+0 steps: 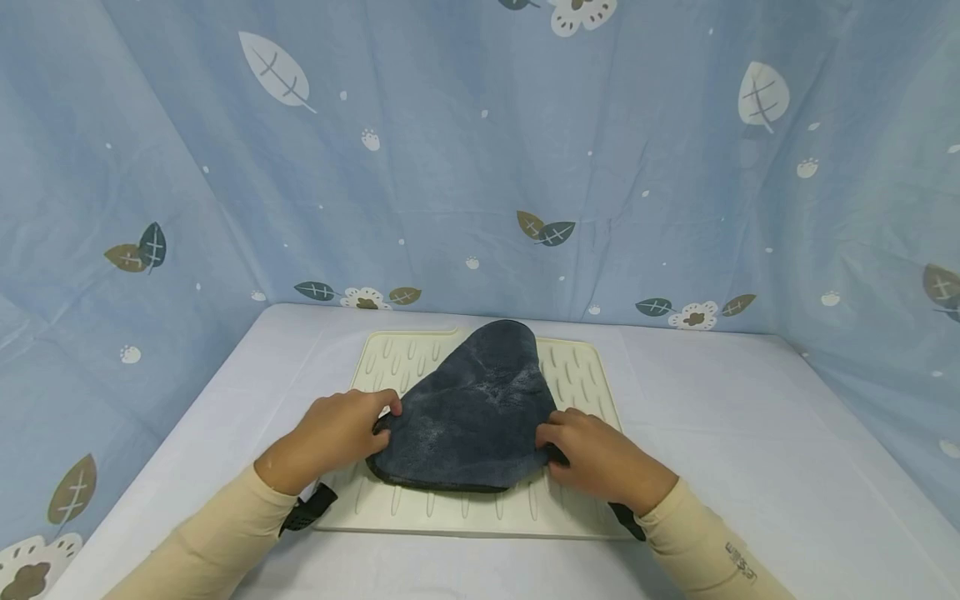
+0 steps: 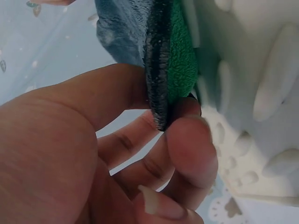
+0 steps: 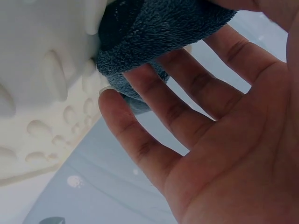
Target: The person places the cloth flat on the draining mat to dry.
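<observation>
A dark blue-grey plush cloth (image 1: 480,400) lies over a cream ridged mat (image 1: 397,354), narrowing toward its far end. Its left edge is pinched between the thumb and fingers of my left hand (image 1: 341,433). In the left wrist view, green fabric (image 2: 182,56) shows along the underside of the dark edge. My right hand (image 1: 596,454) pinches the cloth's near right side between thumb and forefinger. In the right wrist view the other fingers (image 3: 173,107) of that hand extend beneath the fuzzy cloth (image 3: 159,32). What lies under the cloth's middle is hidden.
The mat rests on a white-covered table (image 1: 712,417). A pale blue curtain (image 1: 450,167) with leaf and flower prints stands behind and at both sides. Black wrist straps (image 1: 309,507) show near both sleeves.
</observation>
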Tool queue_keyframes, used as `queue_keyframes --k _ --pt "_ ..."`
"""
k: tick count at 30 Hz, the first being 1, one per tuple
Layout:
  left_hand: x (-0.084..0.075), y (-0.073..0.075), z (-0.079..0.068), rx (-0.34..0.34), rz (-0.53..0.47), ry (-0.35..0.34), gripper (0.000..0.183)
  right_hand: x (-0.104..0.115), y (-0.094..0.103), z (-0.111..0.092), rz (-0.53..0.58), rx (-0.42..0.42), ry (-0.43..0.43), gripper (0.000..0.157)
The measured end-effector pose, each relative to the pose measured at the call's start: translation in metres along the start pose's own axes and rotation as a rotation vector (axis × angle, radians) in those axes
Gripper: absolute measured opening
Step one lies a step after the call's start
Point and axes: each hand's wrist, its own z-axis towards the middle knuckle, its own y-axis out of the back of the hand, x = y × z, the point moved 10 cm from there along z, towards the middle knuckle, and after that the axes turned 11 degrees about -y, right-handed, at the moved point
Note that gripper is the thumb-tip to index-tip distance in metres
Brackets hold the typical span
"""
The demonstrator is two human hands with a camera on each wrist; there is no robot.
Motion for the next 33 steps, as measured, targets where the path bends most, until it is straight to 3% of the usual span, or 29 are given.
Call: queue_keyframes --k 9,21,33 --pt "0.002 -0.006 0.000 0.033 0.021 -0.004 0.031 0.013 0.000 -0.004 0.026 0.047 0.018 0.021" --pt "0.004 -0.009 0.000 0.047 0.025 -0.005 0.033 0.040 -0.002 -0.008 0.007 0.013 0.108 0.025" --pt "0.003 -0.009 0.000 0.049 0.020 -0.008 0.033 0.046 0.000 -0.007 -0.046 -0.050 0.118 0.014"
